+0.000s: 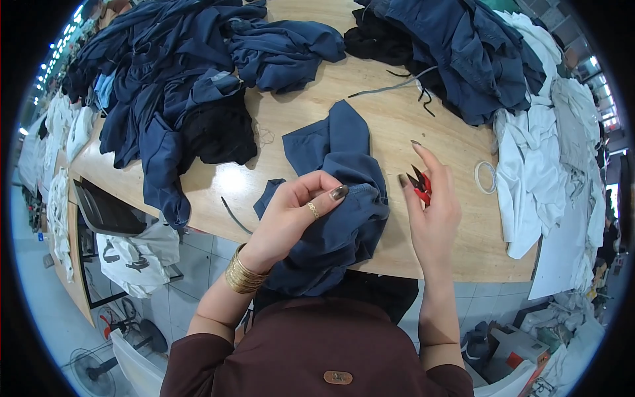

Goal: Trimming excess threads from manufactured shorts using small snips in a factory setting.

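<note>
A dark blue garment [347, 218] lies bunched in front of me, its lower part hanging over the table's near edge. My left hand [297, 205] is closed on it, thumb and fingers pinching a stitched edge. To the right of the cloth, my right hand [433, 205] holds small red-handled thread snips [422, 184] in its palm, dark blades pointing up and left. The thumb and index finger of that hand are spread apart, and they touch no cloth. The lower fingers are partly hidden behind the hand.
Dark blue garments [165, 59] are heaped at the far left, with a black cloth [218, 132] beside them. Another blue pile [463, 53] lies far right, next to white garments [529, 159]. A white ring [485, 177] and a dark cord [390, 86] rest on the wooden table [311, 83].
</note>
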Action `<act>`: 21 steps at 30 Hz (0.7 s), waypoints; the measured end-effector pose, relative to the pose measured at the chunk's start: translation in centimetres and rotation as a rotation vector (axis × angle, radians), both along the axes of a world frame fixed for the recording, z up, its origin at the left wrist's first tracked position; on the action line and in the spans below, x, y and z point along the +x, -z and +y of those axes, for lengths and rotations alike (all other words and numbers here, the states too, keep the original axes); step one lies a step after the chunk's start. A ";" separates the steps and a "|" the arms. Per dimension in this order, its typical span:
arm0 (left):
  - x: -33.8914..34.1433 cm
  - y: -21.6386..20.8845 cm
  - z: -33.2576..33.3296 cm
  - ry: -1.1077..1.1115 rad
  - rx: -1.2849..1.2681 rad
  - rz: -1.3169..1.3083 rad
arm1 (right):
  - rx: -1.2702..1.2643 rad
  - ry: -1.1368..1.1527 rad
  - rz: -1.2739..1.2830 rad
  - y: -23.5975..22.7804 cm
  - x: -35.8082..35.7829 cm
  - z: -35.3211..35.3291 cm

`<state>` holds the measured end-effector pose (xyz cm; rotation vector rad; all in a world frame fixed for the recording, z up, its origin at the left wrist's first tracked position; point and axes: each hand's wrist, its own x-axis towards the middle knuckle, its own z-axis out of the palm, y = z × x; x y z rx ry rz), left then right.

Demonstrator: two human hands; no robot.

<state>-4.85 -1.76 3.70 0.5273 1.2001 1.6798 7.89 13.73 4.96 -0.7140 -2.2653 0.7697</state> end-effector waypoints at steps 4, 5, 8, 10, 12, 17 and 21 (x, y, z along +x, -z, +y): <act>-0.2 0.4 -0.1 -0.013 0.030 -0.041 | -0.172 -0.173 0.109 0.3 1.1 -1.1; -0.2 0.3 -0.1 -0.026 0.028 -0.044 | -0.067 -0.206 0.063 -0.1 1.4 -1.2; 0.0 -0.2 0.1 -0.042 0.020 -0.031 | 0.093 -0.235 0.027 -0.7 1.9 -1.2; 0.0 -0.1 0.1 -0.041 0.026 -0.022 | 0.185 -0.264 0.008 -0.8 1.9 -1.5; 0.0 -0.1 0.1 -0.050 0.025 -0.028 | 0.207 -0.257 -0.002 -0.6 1.8 -1.7; 0.1 -0.3 0.1 -0.051 0.026 -0.030 | 0.249 -0.252 -0.029 -0.6 1.8 -1.8; 0.1 0.0 -0.1 -0.056 0.029 -0.026 | 0.255 -0.252 -0.034 -0.7 1.7 -1.9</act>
